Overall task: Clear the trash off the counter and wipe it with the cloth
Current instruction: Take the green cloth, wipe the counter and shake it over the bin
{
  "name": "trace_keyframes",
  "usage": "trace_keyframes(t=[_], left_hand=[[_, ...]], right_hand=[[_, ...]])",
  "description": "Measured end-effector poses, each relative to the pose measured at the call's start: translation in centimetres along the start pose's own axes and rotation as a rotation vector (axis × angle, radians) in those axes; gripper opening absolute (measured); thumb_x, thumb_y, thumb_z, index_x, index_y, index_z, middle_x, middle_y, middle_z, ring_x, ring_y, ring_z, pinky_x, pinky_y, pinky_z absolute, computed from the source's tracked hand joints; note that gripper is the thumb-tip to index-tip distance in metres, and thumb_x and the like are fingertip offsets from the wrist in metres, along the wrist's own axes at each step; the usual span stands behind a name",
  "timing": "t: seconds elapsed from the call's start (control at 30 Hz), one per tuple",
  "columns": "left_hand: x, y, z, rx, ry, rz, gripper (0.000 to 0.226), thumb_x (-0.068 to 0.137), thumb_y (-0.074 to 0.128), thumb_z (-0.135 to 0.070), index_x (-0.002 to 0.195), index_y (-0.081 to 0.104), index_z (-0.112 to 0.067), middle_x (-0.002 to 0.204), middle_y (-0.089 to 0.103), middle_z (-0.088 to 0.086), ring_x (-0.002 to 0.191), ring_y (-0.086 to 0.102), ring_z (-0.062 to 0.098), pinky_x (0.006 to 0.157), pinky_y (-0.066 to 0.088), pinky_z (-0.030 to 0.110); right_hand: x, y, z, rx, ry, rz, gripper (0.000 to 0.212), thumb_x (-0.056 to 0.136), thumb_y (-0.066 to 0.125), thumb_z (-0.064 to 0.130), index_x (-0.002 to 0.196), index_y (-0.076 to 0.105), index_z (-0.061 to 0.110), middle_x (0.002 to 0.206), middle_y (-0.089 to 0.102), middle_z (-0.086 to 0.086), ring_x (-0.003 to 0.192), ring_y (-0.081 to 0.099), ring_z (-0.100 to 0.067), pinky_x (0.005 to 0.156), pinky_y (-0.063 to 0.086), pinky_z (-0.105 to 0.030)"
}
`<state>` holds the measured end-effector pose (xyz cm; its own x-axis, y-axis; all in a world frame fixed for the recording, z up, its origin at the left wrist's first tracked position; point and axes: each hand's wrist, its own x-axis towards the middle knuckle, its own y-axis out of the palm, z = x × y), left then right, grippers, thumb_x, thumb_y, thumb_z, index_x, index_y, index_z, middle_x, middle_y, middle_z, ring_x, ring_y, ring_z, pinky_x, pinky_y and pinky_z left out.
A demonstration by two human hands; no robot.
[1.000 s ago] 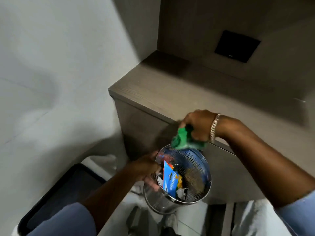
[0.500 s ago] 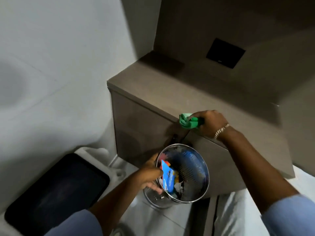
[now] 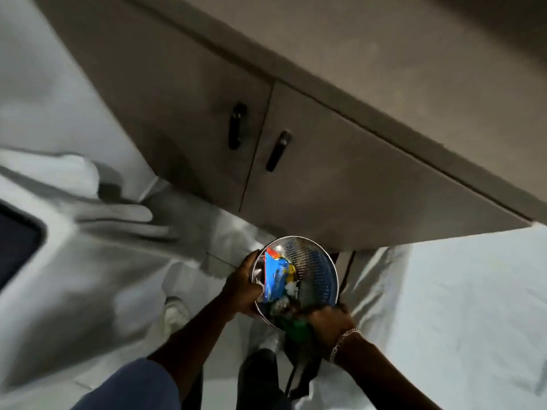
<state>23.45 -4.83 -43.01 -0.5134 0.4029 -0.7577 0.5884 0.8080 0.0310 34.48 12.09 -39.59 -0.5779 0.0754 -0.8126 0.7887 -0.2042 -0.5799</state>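
1. Head view: your left hand (image 3: 242, 287) grips the left rim of the perforated metal bin (image 3: 318, 267), fingers curled over the edge and thumb on the outside wall.
2. Your right hand (image 3: 328, 322) is at the near rim of the bin, closed around the green cloth (image 3: 297, 328). The cloth is bunched between the hand and the rim, and partly hidden in shadow.
3. A chain bracelet (image 3: 343, 341) sits on your right wrist.
4. The bin is held low in front of the cabinet doors (image 3: 340, 184), below the counter (image 3: 384, 63). The visible part of the counter top is bare.
5. Inside the bin, a blue wrapper (image 3: 275, 279) stands against the left wall, with red and yellow scraps beside it and crumpled white paper (image 3: 291, 288) just to its right.
6. Two dark handles (image 3: 236, 125) are mounted on the cabinet doors, one per door.
7. White sheeting (image 3: 458, 291) covers the floor area to the right; the frame is motion-blurred on the left.
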Motion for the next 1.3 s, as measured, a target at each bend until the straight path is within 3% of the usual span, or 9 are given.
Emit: trace_keyframes(t=[0.23, 0.47, 0.63, 0.73, 0.9, 1.0, 1.1, 1.17, 1.3], left_hand=[[13.1, 7.7, 9.5, -0.1, -0.01, -0.113, 0.078, 0.074, 0.058, 0.009, 0.142, 0.032, -0.017, 0.136, 0.052, 0.018, 0.119, 0.054, 0.045, 0.092, 0.049, 0.063], [20.7, 8.9, 16.0, -0.093, -0.12, -0.129, 0.077, 0.083, 0.057, -0.001, 0.145, 0.024, -0.033, 0.133, 0.056, 0.012, 0.102, 0.066, 0.039, 0.079, 0.059, 0.055], [16.9, 7.3, 14.5, 0.169, -0.004, -0.228, 0.064, 0.088, 0.053, -0.026, 0.146, 0.03, -0.015, 0.133, 0.059, 0.019, 0.119, 0.058, 0.037, 0.096, 0.047, 0.038], [10.0, 3.7, 9.3, -0.339, 0.057, -0.325, 0.039, 0.09, 0.055, -0.04, 0.119, 0.064, -0.015, 0.117, 0.071, 0.013, 0.111, 0.065, 0.03, 0.091, 0.055, 0.041], [-6.2, -5.8, 1.0, -0.827, 0.258, -0.126, 0.038, 0.085, 0.065, -0.032, 0.122, 0.061, -0.024, 0.119, 0.071, 0.007, 0.108, 0.068, 0.027, 0.078, 0.058, 0.039], [-14.2, -12.5, -2.1, -0.986, 0.376, -0.313, 0.037, 0.078, 0.066, -0.001, 0.111, 0.067, -0.018, 0.106, 0.076, 0.01, 0.097, 0.072, 0.031, 0.07, 0.061, 0.039], [-19.8, -18.8, -3.0, -1.033, 0.416, -0.466, 0.04, 0.075, 0.062, 0.008, 0.109, 0.067, -0.013, 0.1, 0.077, 0.011, 0.088, 0.074, 0.027, 0.066, 0.061, 0.035], [-22.6, -22.8, -2.6, -0.948, 0.374, -0.659, 0.035, 0.079, 0.06, 0.007, 0.109, 0.067, -0.01, 0.1, 0.076, 0.014, 0.089, 0.073, 0.029, 0.075, 0.061, 0.04], [-24.7, -28.2, -0.4, -0.626, 0.166, -0.993, 0.042, 0.078, 0.063, 0.0, 0.119, 0.06, -0.009, 0.112, 0.068, 0.014, 0.1, 0.065, 0.031, 0.093, 0.054, 0.048]], right_hand=[[12.6, 8.2, -6.9, 1.005, 0.427, -0.764, 0.044, 0.079, 0.063, 0.007, 0.122, 0.065, 0.017, 0.117, 0.071, -0.014, 0.108, 0.066, -0.032, 0.088, 0.046, -0.026], [19.5, 14.9, -6.9, 1.518, 0.389, -0.797, 0.032, 0.081, 0.066, -0.004, 0.112, 0.066, 0.005, 0.1, 0.068, -0.014, 0.099, 0.065, -0.036, 0.092, 0.05, -0.062], [16.6, 13.7, -2.4, 1.375, 0.284, -0.8, 0.036, 0.08, 0.068, -0.003, 0.115, 0.065, 0.007, 0.111, 0.069, -0.02, 0.107, 0.064, -0.041, 0.097, 0.05, -0.054], [11.9, 8.7, 3.0, 0.981, -0.025, -0.987, 0.036, 0.085, 0.061, 0.009, 0.119, 0.065, 0.018, 0.121, 0.067, -0.002, 0.114, 0.062, -0.012, 0.1, 0.046, -0.017], [3.3, -2.0, 15.1, 0.715, -0.512, -1.019, 0.043, 0.085, 0.041, 0.01, 0.121, 0.065, 0.012, 0.137, 0.057, -0.012, 0.134, 0.047, -0.023, 0.114, 0.035, -0.035], [-0.8, -8.2, 22.1, 1.143, -0.635, -0.876, 0.057, 0.076, 0.045, 0.007, 0.13, 0.057, 0.022, 0.145, 0.051, -0.003, 0.138, 0.042, -0.019, 0.111, 0.038, -0.032], [-2.0, -13.1, 28.2, 1.677, -0.558, -0.229, 0.062, 0.076, 0.053, 0.001, 0.131, 0.054, 0.03, 0.126, 0.068, 0.004, 0.114, 0.064, -0.018, 0.086, 0.056, -0.038], [-1.6, -15.0, 32.7, 1.633, -0.536, 0.04, 0.056, 0.078, 0.054, -0.009, 0.122, 0.06, 0.025, 0.102, 0.077, -0.003, 0.092, 0.073, -0.021, 0.07, 0.059, -0.036], [-0.4, -15.6, 41.2, 1.278, -0.544, -0.133, 0.054, 0.075, 0.062, -0.016, 0.123, 0.061, 0.009, 0.096, 0.073, -0.013, 0.078, 0.069, -0.021, 0.063, 0.057, -0.031]])
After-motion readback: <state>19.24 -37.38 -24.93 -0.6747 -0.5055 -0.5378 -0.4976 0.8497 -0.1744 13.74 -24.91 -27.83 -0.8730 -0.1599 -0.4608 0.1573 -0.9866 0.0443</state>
